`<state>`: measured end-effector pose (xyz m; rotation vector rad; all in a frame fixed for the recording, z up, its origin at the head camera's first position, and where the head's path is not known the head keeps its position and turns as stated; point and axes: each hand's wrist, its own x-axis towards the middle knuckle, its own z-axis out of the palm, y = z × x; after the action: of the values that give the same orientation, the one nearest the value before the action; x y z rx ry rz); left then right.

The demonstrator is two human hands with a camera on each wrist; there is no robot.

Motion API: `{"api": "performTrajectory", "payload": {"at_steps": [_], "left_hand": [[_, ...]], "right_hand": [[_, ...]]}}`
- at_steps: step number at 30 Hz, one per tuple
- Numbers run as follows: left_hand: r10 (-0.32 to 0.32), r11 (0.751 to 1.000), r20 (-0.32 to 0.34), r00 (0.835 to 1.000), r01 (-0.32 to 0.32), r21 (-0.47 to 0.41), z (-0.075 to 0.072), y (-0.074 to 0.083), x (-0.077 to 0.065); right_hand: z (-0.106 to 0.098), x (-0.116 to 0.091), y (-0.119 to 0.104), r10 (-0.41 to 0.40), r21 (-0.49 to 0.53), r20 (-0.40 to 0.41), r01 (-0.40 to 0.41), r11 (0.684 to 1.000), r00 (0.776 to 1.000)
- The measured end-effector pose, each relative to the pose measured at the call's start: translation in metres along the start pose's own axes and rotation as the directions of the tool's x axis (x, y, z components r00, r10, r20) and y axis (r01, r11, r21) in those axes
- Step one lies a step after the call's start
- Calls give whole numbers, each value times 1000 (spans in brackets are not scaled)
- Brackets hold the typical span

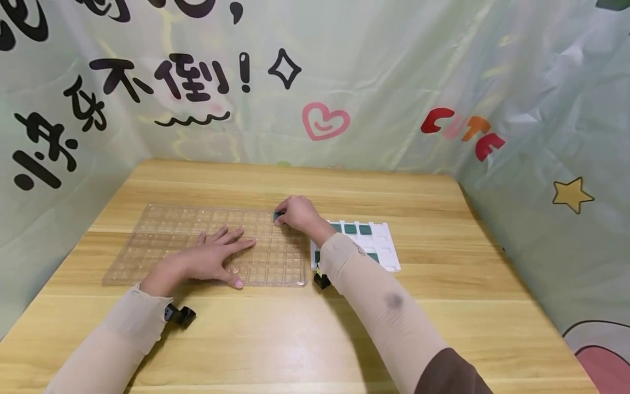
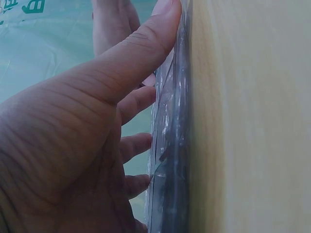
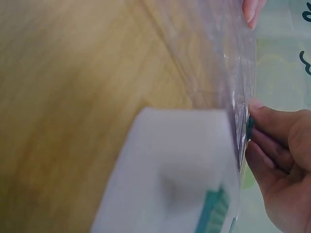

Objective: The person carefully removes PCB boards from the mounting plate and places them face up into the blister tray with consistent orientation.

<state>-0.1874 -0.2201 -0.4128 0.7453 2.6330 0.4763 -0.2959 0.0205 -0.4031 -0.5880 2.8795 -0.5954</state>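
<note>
A clear plastic tray [image 1: 167,224] divided into many small compartments lies flat on the table. My left hand [image 1: 211,260] rests on it with fingers spread, the thumb at its near edge; in the left wrist view, that thumb lies along the tray's rim [image 2: 170,145]. At the tray's far right corner my right hand [image 1: 300,213] pinches a small dark green square piece [image 1: 278,217]. The right wrist view shows this green piece [image 3: 250,127] between thumb and fingers, at the tray's surface. Whether it touches the compartment floor cannot be seen.
Right of the clear tray lies a white tray [image 1: 389,246] with several green pieces [image 1: 350,229] in its slots, partly hidden under my right forearm. The wooden table [image 1: 275,339] is bordered at the back and sides by a printed cloth [image 1: 384,65].
</note>
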Motion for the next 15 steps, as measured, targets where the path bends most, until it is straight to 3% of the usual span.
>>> {"api": "performTrajectory", "payload": {"at_steps": [15], "left_hand": [[6, 1000, -5, 1000, -6, -4, 1, 2, -1]], "right_hand": [[-3, -2, -1, -10, -17, 27, 11, 1000, 1000]]}}
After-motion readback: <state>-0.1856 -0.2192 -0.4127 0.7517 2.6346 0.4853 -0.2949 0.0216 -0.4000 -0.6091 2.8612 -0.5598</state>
